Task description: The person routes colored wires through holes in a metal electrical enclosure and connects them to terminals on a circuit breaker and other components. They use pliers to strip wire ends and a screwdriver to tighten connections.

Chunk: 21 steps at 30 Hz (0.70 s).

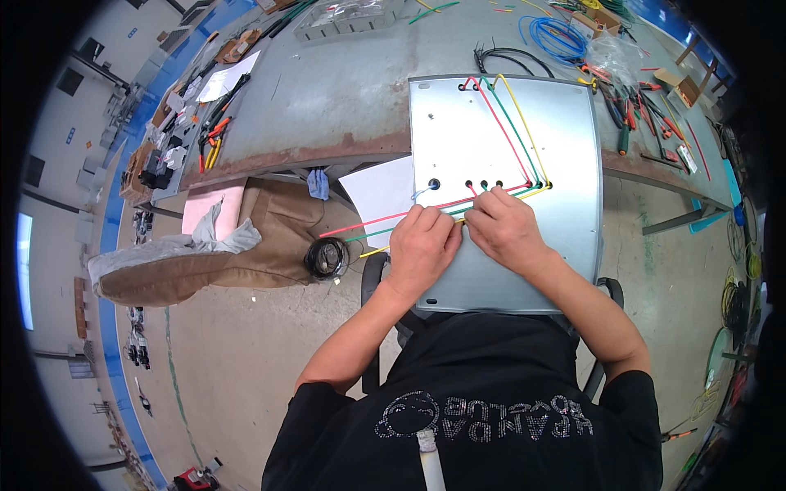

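Observation:
A grey sheet-metal panel (508, 274) lies across my lap, its far end over the table edge. A red wire (509, 135), a green wire (516, 127) and a yellow wire (524, 123) run from holes at its far end to holes at mid-panel, then leftward past its edge. My left hand (424, 245) is closed on this bundle, near the panel's left edge. Close beside it, the fingers of my right hand (509, 231) pinch the wires just below the row of holes; the fingertips partly cover them. A short blue wire (421, 193) pokes from a larger hole.
A worn grey table (344, 98) spans the far side. Pliers (215, 141) lie at its left; a blue wire coil (558, 39) and several hand tools (630, 110) at its right. A black wire coil (327, 259) rests left, by brown fabric (188, 274) with grey cloth.

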Tool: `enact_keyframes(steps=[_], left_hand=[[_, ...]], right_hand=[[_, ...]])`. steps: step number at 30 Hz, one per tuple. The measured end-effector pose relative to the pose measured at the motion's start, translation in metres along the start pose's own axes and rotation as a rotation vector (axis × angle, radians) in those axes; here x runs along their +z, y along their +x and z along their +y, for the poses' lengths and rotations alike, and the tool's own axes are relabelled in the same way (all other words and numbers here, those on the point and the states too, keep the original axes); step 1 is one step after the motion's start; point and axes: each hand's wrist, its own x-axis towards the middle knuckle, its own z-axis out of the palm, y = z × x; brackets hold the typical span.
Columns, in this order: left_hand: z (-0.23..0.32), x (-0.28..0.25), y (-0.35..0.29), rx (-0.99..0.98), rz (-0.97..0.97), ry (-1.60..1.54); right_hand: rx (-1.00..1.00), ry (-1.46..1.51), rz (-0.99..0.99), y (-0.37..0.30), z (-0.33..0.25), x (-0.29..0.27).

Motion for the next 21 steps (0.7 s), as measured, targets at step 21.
enact_keyframes(steps=[21], left_hand=[[0.035,-0.013,0.033,0.088,0.186,-0.033]], right_hand=[[-0.019,0.166,0.322,0.009,0.012,-0.028]])
